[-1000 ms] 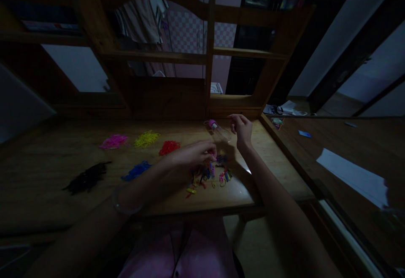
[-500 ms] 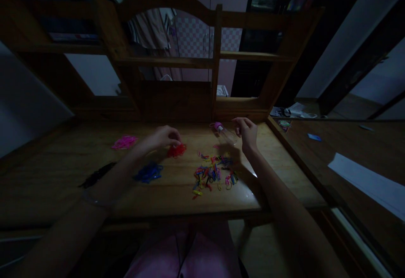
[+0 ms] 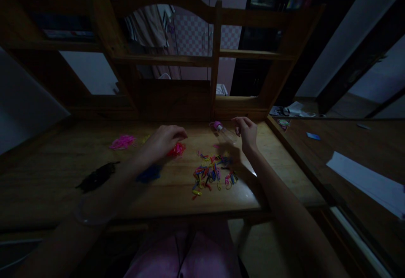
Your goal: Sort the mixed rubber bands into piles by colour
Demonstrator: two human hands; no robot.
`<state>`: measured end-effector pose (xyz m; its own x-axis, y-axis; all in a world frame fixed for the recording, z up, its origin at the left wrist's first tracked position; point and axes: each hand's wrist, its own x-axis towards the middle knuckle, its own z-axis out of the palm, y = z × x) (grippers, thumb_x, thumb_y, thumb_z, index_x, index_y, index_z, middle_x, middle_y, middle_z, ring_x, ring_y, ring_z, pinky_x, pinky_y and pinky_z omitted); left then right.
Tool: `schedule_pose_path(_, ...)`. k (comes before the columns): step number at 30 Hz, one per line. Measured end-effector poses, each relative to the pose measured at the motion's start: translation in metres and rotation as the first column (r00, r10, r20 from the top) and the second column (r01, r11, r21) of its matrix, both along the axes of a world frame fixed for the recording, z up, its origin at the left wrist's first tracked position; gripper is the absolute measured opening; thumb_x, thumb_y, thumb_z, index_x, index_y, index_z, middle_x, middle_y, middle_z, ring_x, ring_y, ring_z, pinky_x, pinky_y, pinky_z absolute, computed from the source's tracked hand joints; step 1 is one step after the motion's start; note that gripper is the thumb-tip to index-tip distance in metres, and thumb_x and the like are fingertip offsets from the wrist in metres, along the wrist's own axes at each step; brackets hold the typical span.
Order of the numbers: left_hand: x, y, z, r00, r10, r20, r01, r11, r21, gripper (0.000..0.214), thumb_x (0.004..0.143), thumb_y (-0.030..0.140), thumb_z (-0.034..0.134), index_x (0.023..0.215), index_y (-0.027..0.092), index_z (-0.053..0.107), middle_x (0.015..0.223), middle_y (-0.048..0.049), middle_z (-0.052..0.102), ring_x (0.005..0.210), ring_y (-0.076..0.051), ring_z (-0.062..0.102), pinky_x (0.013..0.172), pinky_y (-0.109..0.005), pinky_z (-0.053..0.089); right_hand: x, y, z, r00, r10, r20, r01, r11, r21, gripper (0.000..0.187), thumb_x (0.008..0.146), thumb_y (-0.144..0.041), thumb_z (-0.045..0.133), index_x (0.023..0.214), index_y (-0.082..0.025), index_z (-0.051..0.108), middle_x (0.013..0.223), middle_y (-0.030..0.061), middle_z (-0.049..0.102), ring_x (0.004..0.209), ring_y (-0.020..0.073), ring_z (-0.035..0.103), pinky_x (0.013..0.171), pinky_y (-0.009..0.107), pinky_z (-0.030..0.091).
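Landmark: the mixed pile [image 3: 207, 172] of thin bands, on the counter [image 3: 177, 198]. It's a loose scatter of many colours, some bits curled into hooks.

My left hand [image 3: 164, 139] is up-left of the mixed pile, palm down, over the near-left edge of the red pile [image 3: 179, 149]. Left fingers [image 3: 179, 132] are bent; the tips are in shadow and blurred, so can't tell if they're pinched on a band or apart. My right hand [image 3: 247, 133] is up-right of the mixed pile, wrist raised, index reaching out and the others curled. Can't tell if those fingers hold anything.

Single-colour heaps sit left of the mixed pile: pink [image 3: 122, 141], yellow [image 3: 145, 139] mostly behind my hand, blue [image 3: 148, 174], black [image 3: 98, 176]. Gaps between them probably keep colours from mingling. Pink and red look thin, springy, slightly glossy; black is a long, dense clump.

Clear bottle [image 3: 227, 134] beyond the mixed pile, apparently on its side, purple cap with a loop; probably parked there to leave the bands reachable. Counter is smooth, varnished wood, shiny right of the mixed pile.
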<state>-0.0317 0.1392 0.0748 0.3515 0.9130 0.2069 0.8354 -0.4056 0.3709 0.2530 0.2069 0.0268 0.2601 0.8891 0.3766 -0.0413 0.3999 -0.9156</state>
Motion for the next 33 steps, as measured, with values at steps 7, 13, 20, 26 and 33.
schedule_pose_path(7,-0.002,0.002,-0.012,0.997,-0.01,-0.08,0.004,0.998,-0.068,0.023,0.084,0.022,0.054,0.098,0.02,0.072,0.102,-0.0058,0.072,0.093,-0.022,0.065,0.084,-0.03,0.047,0.0,0.001,-0.001,1.0,0.009,0.014,-0.009,1.0,-0.005,0.02,0.077,-0.033,0.056,0.074,-0.017,0.068,0.063,-0.0028,0.055,0.042,0.0063,0.039,0.04,0.022,0.024)
schedule_pose_path(13,-0.023,0.02,-0.037,0.995,0.076,-0.06,-0.081,0.992,-0.098,0.02,0.083,0.026,0.056,0.095,0.021,0.072,0.097,-0.0074,0.07,0.093,-0.024,0.063,0.085,-0.033,0.045,-0.001,-0.001,-0.002,0.999,0.021,0.046,-0.021,1.0,-0.013,0.021,0.077,-0.033,0.055,0.074,-0.017,0.068,0.061,-0.0028,0.054,0.043,0.0071,0.041,0.041,0.022,0.027)
schedule_pose_path(20,-0.019,0.023,-0.046,0.999,0.04,-0.002,-0.04,0.985,-0.167,0.018,0.072,0.032,0.069,0.084,0.019,0.074,0.082,-0.0068,0.065,0.076,-0.023,0.06,0.071,-0.032,0.043,0.0,0.001,-0.005,0.998,0.035,0.043,-0.036,0.999,0.025,0.02,0.078,-0.031,0.056,0.074,-0.016,0.068,0.064,-0.002,0.056,0.043,0.0066,0.041,0.041,0.022,0.026)
schedule_pose_path(26,-0.019,0.025,-0.049,1.0,0.022,0.01,-0.02,0.983,-0.184,0.008,0.074,0.026,0.065,0.075,0.021,0.071,0.081,-0.006,0.069,0.076,-0.022,0.061,0.069,-0.031,0.043,0.0,0.0,-0.004,0.999,0.028,0.043,-0.028,1.0,0.009,0.021,0.077,-0.034,0.057,0.074,-0.016,0.068,0.065,-0.0023,0.056,0.044,0.0068,0.042,0.041,0.022,0.026)
schedule_pose_path(33,-0.021,0.023,-0.035,0.996,0.051,0.067,-0.035,0.973,-0.228,0.014,0.077,0.03,0.062,0.081,0.019,0.07,0.081,-0.0048,0.071,0.076,-0.019,0.064,0.068,-0.028,0.045,0.0,0.0,-0.003,0.999,0.021,0.048,-0.021,1.0,0.0,0.021,0.077,-0.033,0.057,0.074,-0.016,0.069,0.062,-0.0031,0.054,0.043,0.0071,0.041,0.04,0.022,0.026)
